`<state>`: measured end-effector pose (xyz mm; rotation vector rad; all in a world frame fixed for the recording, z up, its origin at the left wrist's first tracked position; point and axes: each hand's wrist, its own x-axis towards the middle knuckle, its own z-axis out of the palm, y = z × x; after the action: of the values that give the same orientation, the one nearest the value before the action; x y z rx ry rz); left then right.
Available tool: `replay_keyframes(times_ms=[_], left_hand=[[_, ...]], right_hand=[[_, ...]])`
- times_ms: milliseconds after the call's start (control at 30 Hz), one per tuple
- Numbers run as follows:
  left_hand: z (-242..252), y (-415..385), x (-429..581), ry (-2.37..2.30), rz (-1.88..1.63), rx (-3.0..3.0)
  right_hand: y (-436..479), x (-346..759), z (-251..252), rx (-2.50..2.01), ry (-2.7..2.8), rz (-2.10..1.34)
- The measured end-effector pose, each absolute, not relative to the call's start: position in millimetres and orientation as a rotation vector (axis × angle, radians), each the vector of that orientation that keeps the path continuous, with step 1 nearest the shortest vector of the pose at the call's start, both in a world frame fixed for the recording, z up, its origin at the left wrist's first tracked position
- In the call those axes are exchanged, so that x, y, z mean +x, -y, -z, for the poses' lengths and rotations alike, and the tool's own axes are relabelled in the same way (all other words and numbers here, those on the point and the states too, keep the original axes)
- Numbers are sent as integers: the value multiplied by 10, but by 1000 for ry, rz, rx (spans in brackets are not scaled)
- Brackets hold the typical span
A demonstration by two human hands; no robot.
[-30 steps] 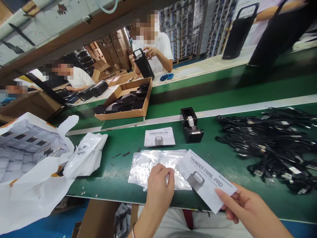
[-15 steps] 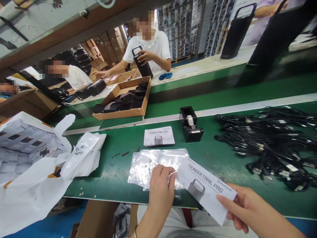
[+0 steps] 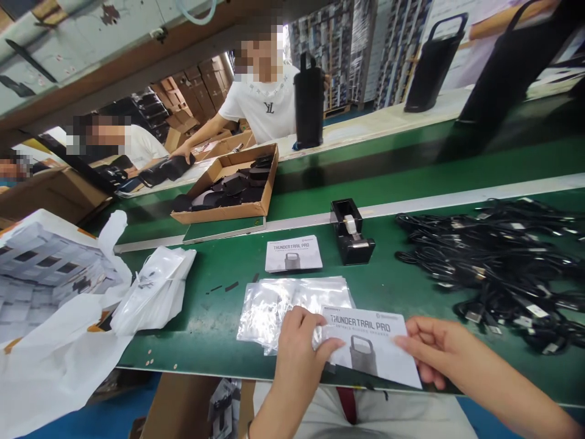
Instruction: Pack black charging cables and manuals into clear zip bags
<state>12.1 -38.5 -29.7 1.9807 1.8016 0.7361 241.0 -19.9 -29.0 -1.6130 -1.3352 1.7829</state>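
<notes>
In the head view my right hand (image 3: 441, 350) pinches the right end of a white printed leaflet (image 3: 375, 350) marked "Thunder Trail Pro", which lies nearly level near the front edge of the bench. At its left end my left hand (image 3: 301, 341) is closed on a clear plastic bag (image 3: 315, 291), its thumb against the leaflet. Whether the leaflet's left end is inside the bag, I cannot tell. More clear bags lie flat beneath and behind the left hand. A stack of matching leaflets (image 3: 294, 253) rests just beyond them.
A black tape dispenser (image 3: 351, 231) stands behind, with a heap of black cables (image 3: 484, 262) to the right. White pouches (image 3: 155, 286) lie left. Beyond are a cardboard tray (image 3: 219, 213) of dark pieces, black speakers (image 3: 434, 67) and co-workers (image 3: 262, 103).
My right hand has swung the leaflet level and leftward, up to my left thumb. Across the bench, a co-worker has set a black speaker upright and reaches left.
</notes>
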Motion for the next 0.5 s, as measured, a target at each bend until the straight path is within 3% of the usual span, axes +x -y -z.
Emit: replay_keyframes(times_ms=[300, 500], left_hand=[[163, 343, 112, -1777, -805, 1999], [-12, 275, 166, -1669, -915, 1836]], right_hand=[[200, 2317, 121, -1447, 1123, -1877], [4, 1827, 59, -1435, 1275, -1697]])
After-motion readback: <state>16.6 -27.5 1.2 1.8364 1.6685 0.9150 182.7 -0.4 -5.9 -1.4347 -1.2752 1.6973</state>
